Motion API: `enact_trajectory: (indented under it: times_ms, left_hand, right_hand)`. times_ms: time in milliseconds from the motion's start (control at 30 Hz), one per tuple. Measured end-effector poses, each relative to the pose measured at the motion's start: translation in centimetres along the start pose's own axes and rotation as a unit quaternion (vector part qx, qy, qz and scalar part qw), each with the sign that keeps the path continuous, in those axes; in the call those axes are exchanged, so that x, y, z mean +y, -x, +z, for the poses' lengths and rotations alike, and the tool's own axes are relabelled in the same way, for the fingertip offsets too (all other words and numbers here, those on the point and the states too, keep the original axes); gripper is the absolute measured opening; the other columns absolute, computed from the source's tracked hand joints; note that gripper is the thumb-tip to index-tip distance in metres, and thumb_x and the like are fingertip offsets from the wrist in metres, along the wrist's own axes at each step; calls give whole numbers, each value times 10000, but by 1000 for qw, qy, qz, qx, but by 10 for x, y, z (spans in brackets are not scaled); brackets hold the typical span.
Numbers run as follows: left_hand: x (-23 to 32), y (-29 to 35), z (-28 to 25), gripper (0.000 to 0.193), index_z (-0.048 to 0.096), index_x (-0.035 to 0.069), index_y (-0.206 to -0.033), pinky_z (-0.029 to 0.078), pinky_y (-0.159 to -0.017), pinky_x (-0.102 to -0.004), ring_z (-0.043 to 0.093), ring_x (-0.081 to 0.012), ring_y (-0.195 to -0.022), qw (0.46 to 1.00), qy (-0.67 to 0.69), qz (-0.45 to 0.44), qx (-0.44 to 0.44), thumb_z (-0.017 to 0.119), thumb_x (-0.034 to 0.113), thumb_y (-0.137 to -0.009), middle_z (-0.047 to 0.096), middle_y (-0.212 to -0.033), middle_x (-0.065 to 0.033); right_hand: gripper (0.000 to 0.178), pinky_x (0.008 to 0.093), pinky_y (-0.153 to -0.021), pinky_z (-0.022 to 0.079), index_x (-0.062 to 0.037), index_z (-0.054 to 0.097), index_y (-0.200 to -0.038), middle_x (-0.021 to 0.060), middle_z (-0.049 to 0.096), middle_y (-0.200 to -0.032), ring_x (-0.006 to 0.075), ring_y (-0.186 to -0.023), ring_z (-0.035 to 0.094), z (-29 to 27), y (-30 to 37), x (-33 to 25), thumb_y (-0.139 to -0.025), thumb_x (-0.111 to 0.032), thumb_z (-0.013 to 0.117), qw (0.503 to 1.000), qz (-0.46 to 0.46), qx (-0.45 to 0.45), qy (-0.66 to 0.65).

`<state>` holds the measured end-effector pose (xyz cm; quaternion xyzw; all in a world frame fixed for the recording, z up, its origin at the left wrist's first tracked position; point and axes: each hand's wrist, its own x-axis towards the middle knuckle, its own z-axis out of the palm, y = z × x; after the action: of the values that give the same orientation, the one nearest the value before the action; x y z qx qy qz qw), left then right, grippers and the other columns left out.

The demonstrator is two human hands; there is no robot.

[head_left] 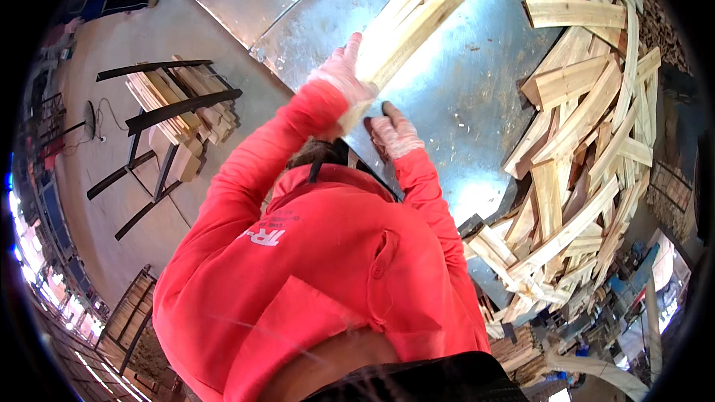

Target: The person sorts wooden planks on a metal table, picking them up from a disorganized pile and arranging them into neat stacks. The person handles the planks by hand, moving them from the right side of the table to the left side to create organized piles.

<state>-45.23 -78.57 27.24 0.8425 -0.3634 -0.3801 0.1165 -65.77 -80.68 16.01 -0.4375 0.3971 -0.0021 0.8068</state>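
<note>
slats (421, 18) partly cut by top edge; distant person (93, 1) blurred

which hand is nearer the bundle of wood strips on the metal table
Left: the left hand is at the near end of the bundle, seemingly touching it; the right hand is apart from it, by the near edge of the metal table.

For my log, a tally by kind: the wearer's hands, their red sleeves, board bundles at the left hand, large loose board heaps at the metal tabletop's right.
Hands (left hand, right hand): 2
Red sleeves (left sleeve, right sleeve): 2
Board bundle: 1
Loose board heap: 1
Total: 6
Single boards overlap too much to count.
</note>
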Motion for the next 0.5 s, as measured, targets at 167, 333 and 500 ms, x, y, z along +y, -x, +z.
enact_trajectory:
  times_ms: [167,333,500]
  left_hand:
    - [-63,-42,25,750,430,15,-1394,491,-964,-456,613,-342,-1094,627,710,82,-309,697,328,-766,590,-1260,-216]
    - [-26,-10,62,557,569,-18,-1246,535,-892,-471,658,-343,-981,341,880,80,-322,639,347,-831,668,-1116,-192]
    - [-61,-17,79,350,615,19,-1175,539,-751,-355,638,-200,-840,679,692,59,-236,564,292,-961,684,-966,-107]
  right_hand:
    - [702,328,-829,508,-29,428,-1384,115,609,-1196,206,-1024,615,28,-5,-53,-897,-509,585,968,-151,26,-197]
    - [874,356,-925,491,-51,288,-1478,116,546,-1307,227,-1157,551,27,-9,-93,-838,-486,693,944,-179,-24,-276]
    - [1280,339,-945,476,-59,-62,-1534,191,509,-1341,257,-1166,547,20,-23,-82,-688,-254,878,977,-107,20,-182]
